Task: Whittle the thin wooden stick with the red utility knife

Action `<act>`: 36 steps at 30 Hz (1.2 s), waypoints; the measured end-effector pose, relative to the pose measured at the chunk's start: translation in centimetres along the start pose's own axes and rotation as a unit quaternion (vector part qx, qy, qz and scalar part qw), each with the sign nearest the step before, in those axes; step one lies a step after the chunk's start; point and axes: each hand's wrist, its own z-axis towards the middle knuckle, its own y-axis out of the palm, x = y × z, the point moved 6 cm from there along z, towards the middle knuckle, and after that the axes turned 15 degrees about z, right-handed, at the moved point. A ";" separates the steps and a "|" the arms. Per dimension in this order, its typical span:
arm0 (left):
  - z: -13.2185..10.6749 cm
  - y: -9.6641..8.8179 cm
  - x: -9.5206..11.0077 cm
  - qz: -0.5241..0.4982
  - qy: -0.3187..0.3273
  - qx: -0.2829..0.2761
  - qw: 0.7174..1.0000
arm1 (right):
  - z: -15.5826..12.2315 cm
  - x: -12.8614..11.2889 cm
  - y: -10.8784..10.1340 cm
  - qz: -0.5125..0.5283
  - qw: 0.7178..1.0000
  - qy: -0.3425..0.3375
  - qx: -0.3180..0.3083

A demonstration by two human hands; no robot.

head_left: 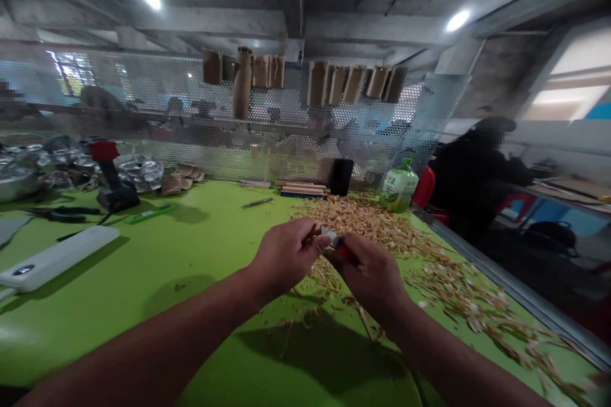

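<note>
Both hands meet above the green table (157, 267), just in front of a spread of pale wood shavings (382, 229). My left hand (286, 254) is closed in a pinch on a small pale piece that I cannot make out. My right hand (370, 273) is closed round a red-handled cutter (334, 241) whose light tip points toward the left thumb. The two hands touch at the fingertips.
A white power bank (57, 257) lies at the left. Behind it are a red and black tool (109, 181), metal parts (138, 172), a green pen (147, 214) and wooden strips (303, 189). A green bottle (398, 187) stands by the mesh screen (286, 133). Another person (477, 172) sits to the right.
</note>
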 end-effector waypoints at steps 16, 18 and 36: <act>0.1 0.8 0.0 -0.026 0.015 -0.012 0.999 | 0.5 2.7 0.6 0.401 0.897 0.181 0.046; -0.1 1.2 0.0 -0.033 0.017 -0.011 0.999 | 0.5 2.5 0.6 0.403 0.897 0.180 0.037; -0.4 1.2 -0.1 0.050 0.112 0.057 0.991 | 0.2 2.0 -0.1 0.311 0.945 0.098 0.041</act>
